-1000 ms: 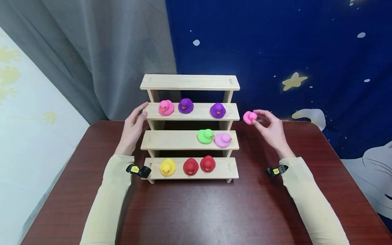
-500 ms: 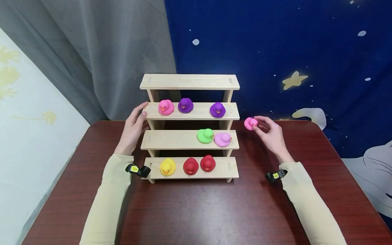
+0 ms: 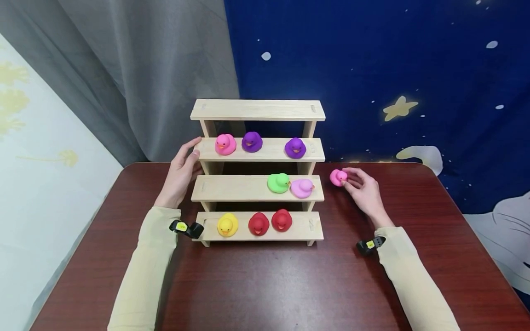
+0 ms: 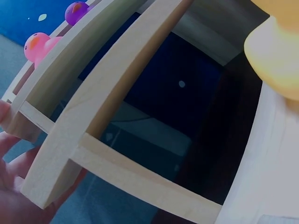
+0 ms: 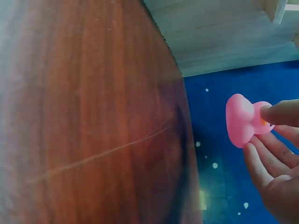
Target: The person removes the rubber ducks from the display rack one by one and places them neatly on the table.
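Note:
In the head view my right hand (image 3: 364,193) pinches a small pink rubber duck (image 3: 338,178) between thumb and fingers, just right of a four-tier wooden display shelf (image 3: 236,188). My left hand (image 3: 179,174) holds the shelf's left end at the second tier from the top, partly hidden behind it. That tier carries another pink duck (image 3: 225,145) and two purple ducks, one left of centre (image 3: 252,142) and one near the right end. Below sit a green duck (image 3: 279,183) and a light-purple duck (image 3: 302,188). A yellow duck (image 3: 227,225) and two red ducks (image 3: 258,224) occupy the bottom tier.
The shelf stands on a dark red-brown wooden table (image 3: 265,285) with its rear edge near the curtains. A grey curtain (image 3: 165,82) and a blue star-patterned one (image 3: 352,69) hang behind. The top tier (image 3: 256,110) bears no duck.
My right hand has lowered with the pink duck, coming slightly closer along the shelf's right side. My left hand has kept its place, and the ducks on the shelf have not moved.

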Tool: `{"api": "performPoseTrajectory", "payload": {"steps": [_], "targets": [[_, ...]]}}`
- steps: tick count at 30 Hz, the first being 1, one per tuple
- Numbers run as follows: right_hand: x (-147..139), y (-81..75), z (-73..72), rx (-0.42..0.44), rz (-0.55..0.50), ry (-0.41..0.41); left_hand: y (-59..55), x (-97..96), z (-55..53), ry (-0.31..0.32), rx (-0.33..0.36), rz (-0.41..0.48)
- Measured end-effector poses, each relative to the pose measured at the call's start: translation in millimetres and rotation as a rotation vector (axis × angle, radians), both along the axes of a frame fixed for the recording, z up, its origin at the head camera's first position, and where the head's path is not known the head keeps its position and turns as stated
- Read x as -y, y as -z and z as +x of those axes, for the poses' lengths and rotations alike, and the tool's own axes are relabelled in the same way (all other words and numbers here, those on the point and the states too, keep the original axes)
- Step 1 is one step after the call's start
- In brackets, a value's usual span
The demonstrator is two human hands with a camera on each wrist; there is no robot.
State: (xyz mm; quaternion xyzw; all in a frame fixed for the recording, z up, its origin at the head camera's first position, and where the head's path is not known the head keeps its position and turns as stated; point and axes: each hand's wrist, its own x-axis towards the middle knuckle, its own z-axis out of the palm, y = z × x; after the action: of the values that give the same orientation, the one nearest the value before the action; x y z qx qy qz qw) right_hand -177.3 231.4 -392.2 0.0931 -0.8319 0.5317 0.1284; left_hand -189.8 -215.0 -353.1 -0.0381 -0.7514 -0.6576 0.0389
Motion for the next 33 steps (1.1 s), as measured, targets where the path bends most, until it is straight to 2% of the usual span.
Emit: {"api": "performPoseTrajectory", "payload": {"steps": [7,10,20,29,33], "targets": [[-14.2,34.0,-12.0,0.046,0.011,0.004,1.5,0.6,0.1,0.013,-0.003,0.031],[-16.6,40.3,-13.5,0.057,0.024,0.007,2.0,0.9,0.1,0.018,-0.006,0.038],[-20.2,45.3,-12.1,0.147,0.059,-0.023,-0.2,0.7,-1.0,0.035,0.005,0.037],[-23.5,44.5,-14.8,0.152,0.109,-0.05,-0.3,2.3,-1.0,0.038,0.01,0.038],[-23.4,39.6,-15.6,0.126,0.11,-0.04,-0.9,2.5,-1.7,0.039,0.008,0.045]]}}
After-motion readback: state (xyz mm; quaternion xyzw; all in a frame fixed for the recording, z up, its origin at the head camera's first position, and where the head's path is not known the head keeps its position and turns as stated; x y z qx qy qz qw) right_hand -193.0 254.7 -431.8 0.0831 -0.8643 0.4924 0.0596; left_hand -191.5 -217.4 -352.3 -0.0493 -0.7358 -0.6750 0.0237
